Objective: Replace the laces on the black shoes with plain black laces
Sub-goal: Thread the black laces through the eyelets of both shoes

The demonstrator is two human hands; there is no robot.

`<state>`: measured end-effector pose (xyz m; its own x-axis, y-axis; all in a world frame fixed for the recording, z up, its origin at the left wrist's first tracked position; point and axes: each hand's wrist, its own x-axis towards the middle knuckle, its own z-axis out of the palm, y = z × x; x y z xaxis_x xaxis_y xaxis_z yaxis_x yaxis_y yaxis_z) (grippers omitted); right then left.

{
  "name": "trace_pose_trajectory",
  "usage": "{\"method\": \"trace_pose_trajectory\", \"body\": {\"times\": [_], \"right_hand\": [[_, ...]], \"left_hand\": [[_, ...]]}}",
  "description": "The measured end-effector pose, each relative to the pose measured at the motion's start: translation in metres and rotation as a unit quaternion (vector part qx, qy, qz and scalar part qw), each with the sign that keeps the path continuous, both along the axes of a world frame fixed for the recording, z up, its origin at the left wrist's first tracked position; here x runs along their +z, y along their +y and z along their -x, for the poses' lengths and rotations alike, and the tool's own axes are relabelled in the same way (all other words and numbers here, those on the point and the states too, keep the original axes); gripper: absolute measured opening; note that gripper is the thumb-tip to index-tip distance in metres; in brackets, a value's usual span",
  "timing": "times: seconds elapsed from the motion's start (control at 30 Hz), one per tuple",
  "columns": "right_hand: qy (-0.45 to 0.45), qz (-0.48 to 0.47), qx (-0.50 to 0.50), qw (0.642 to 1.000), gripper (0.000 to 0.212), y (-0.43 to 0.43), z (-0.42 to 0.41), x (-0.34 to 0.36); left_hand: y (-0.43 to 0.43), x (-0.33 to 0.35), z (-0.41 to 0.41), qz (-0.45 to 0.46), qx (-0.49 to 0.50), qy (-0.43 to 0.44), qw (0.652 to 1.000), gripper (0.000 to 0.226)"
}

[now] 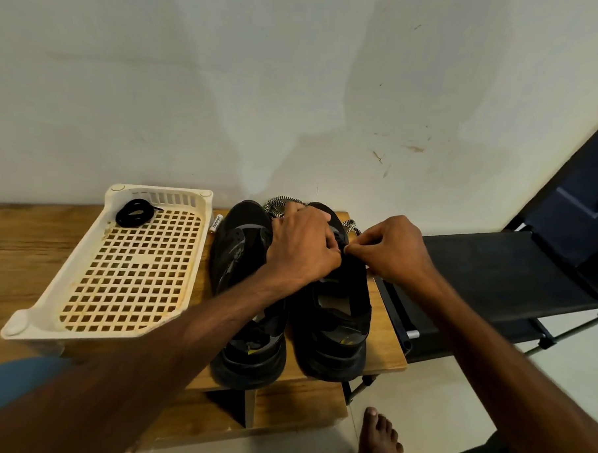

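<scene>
1. A wooden desk [15,248] lies under both hands.
2. A cream basket [202,222] stands well left of the fingers.
3. Two black shoes: the left shoe [238,251] just left of the fingers, the right shoe [334,330] beneath them.
4. The left hand [300,247] curls its fingers [327,248] over the right shoe's front, gripping it.
5. The right hand [389,250] pinches the patterned lace [278,202].
6. A coiled black lace [135,213] lies in the basket, far left of the fingers.

We had the basket [29,324] on the left of the table [15,248], a coiled lace [135,213] in its far corner. Right of it stood the left shoe [241,258] and right shoe [334,330] side by side, loose laces [278,203] behind them, a chair [494,269] right of the table.
</scene>
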<state>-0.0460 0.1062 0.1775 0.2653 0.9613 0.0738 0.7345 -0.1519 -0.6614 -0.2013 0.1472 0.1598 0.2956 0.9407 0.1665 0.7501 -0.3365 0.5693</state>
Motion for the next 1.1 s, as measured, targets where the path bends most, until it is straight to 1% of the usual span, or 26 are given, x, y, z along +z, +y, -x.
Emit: {"method": "trace_pose_trajectory", "body": {"times": [0.1,0.2,0.27,0.4,0.53,0.7,0.77,0.87,0.97,1.03,1.1], "right_hand": [[0.000,0.008,0.007,1.000,0.008,0.000,0.001,-0.001],[-0.004,0.010,0.018,1.000,0.008,0.000,0.001,0.000],[-0.006,0.011,0.024,1.000,0.007,-0.001,0.001,0.001],[-0.011,0.022,0.050,0.998,0.006,-0.001,-0.001,0.003],[-0.021,0.024,0.066,0.997,0.010,-0.003,-0.003,0.003],[-0.060,0.034,0.094,0.993,0.024,-0.002,-0.002,0.003],[-0.058,0.031,0.096,0.993,0.023,-0.002,-0.002,0.003],[-0.019,0.042,0.104,0.994,0.019,-0.002,-0.004,0.003],[0.049,0.066,0.106,0.991,0.015,-0.002,-0.009,0.005],[0.062,0.070,0.102,0.990,0.014,-0.002,-0.011,0.005],[0.062,0.068,0.097,0.991,0.014,-0.001,-0.010,0.004]], "left_hand": [[-0.003,-0.001,-0.003,-0.004,-0.003,-0.012,1.000,0.008],[-0.003,-0.003,-0.008,0.048,0.033,-0.052,0.997,0.008],[-0.002,-0.006,-0.010,0.066,0.053,-0.072,0.994,0.008],[-0.004,-0.009,-0.011,0.043,0.054,-0.085,0.994,0.010],[-0.006,-0.012,-0.011,0.024,0.067,-0.102,0.992,0.008],[-0.008,-0.011,-0.012,0.043,0.089,-0.114,0.989,0.009],[-0.007,-0.012,-0.012,0.049,0.086,-0.123,0.987,0.010],[-0.008,-0.010,-0.009,0.039,0.074,-0.101,0.991,0.008],[-0.011,-0.008,-0.006,0.011,0.076,-0.046,0.996,0.009],[-0.013,-0.007,-0.007,-0.024,0.081,0.004,0.996,0.016],[-0.014,-0.006,-0.009,-0.039,0.078,0.017,0.996,0.016]]}}
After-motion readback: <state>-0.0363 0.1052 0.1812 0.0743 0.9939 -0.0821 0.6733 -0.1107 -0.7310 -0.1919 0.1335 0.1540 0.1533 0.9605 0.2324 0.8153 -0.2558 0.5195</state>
